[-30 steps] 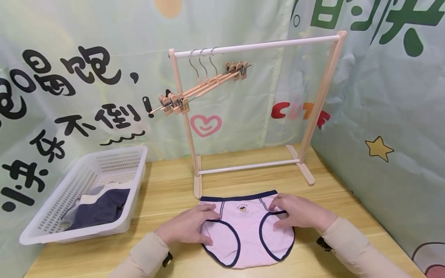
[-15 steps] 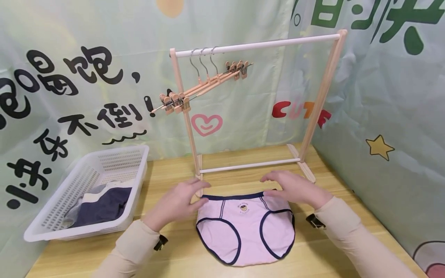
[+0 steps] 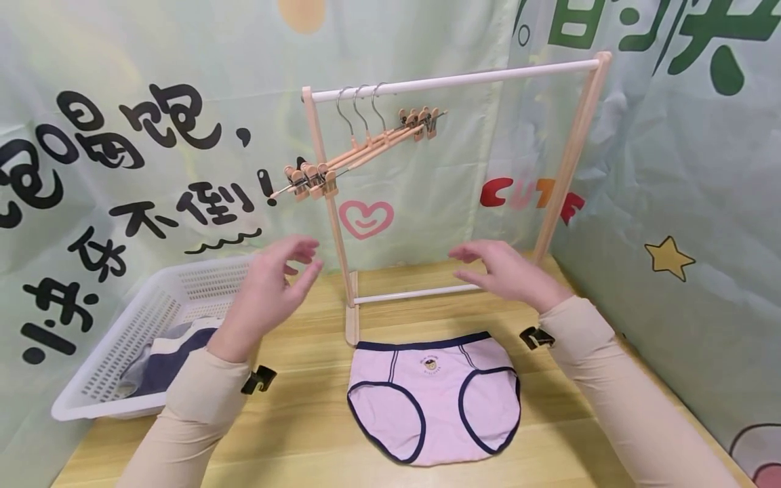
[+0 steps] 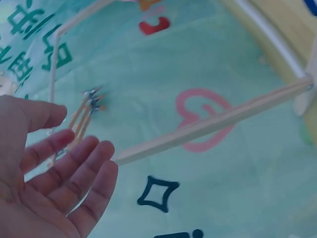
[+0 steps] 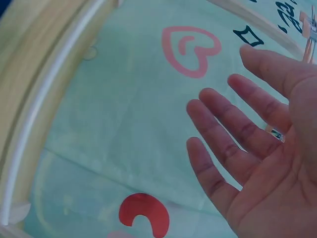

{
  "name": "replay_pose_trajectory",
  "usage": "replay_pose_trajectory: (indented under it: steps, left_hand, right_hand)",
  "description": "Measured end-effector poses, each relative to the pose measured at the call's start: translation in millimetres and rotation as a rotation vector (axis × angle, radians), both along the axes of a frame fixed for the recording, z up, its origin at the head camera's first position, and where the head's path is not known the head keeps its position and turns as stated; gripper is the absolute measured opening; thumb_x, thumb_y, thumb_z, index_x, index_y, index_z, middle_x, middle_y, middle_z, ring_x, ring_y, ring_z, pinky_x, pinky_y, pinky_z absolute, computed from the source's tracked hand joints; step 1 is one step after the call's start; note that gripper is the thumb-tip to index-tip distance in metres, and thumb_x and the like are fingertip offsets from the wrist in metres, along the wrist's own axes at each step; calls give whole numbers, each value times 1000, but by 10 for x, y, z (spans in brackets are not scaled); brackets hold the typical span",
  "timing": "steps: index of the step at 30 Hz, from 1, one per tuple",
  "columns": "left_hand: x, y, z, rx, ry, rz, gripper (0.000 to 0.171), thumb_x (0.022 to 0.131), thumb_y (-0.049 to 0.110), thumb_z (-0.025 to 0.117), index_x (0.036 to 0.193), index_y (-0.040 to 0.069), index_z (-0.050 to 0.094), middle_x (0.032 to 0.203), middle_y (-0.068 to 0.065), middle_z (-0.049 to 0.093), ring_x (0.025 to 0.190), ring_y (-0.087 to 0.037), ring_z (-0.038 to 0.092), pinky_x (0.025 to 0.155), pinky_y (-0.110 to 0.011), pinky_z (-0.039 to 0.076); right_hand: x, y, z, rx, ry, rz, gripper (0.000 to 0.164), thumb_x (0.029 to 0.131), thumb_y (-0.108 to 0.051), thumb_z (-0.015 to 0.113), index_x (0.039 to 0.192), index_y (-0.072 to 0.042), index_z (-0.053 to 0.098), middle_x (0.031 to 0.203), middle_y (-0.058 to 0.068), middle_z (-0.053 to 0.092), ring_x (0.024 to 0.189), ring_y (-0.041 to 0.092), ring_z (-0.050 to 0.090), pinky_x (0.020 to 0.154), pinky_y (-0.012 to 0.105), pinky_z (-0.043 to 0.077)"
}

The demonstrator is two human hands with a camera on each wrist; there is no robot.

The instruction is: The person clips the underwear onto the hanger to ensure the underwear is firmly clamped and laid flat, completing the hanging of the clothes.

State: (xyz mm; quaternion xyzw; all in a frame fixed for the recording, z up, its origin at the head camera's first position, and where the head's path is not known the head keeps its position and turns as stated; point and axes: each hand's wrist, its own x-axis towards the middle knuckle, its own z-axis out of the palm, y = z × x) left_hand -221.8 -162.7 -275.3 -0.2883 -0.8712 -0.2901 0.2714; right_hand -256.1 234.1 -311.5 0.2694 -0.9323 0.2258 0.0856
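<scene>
A pair of pink underpants with dark navy trim and a small printed badge lies flat on the wooden table, waistband toward the rack. My left hand is raised beside the rack's left post, fingers loosely bent around nothing. In the left wrist view, the palm of that left hand faces the camera with spread fingers. Up in front of the rack's right side, my right hand is also free of any object. The right wrist view shows the relaxed fingers of the right hand. Clip hangers hang at the rack's left end.
The wooden rack with white rails stands at the back of the table. To the left sits a white plastic basket holding folded navy and grey clothes. A printed curtain encloses the back and sides.
Both hands have left the pink underpants and risen toward the rack, the left one also shifting left. The underpants stay spread on the table.
</scene>
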Motion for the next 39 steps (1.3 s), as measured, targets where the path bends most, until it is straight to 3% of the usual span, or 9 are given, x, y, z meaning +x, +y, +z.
replay_pose_trajectory:
  steps: [8, 19, 32, 39]
  left_hand:
    - [-100, 45, 276, 165, -8, 101, 34, 102, 12, 71, 133, 0, 63, 118, -18, 75, 104, -32, 77, 82, -47, 65]
    - [-299, 185, 390, 289, -58, 113, 44, 103, 14, 69, 143, 6, 53, 136, -14, 67, 112, -31, 77, 93, -48, 64]
    - [-462, 338, 495, 262, -38, 97, 41, 105, 23, 69, 142, 9, 58, 126, -14, 72, 100, -29, 78, 84, -45, 63]
    - [-502, 418, 563, 249, -8, 92, 42, 105, 22, 71, 142, 9, 57, 125, -12, 76, 94, -27, 77, 73, -25, 56]
  right_hand:
    - [-255, -74, 207, -99, -18, -36, 36, 106, -23, 70, 137, -5, 68, 129, 15, 75, 118, 31, 71, 106, 55, 55]
    - [-462, 82, 323, -197, -3, -136, 29, 106, -18, 68, 133, -6, 68, 119, 17, 75, 111, 35, 72, 99, 54, 56]
    - [-541, 238, 414, -218, -11, -183, 28, 107, -20, 67, 132, -7, 68, 123, 18, 75, 113, 35, 72, 99, 53, 55]
    - [-548, 274, 390, -194, -9, -171, 28, 107, -19, 67, 131, -6, 69, 122, 20, 75, 112, 38, 72, 99, 56, 56]
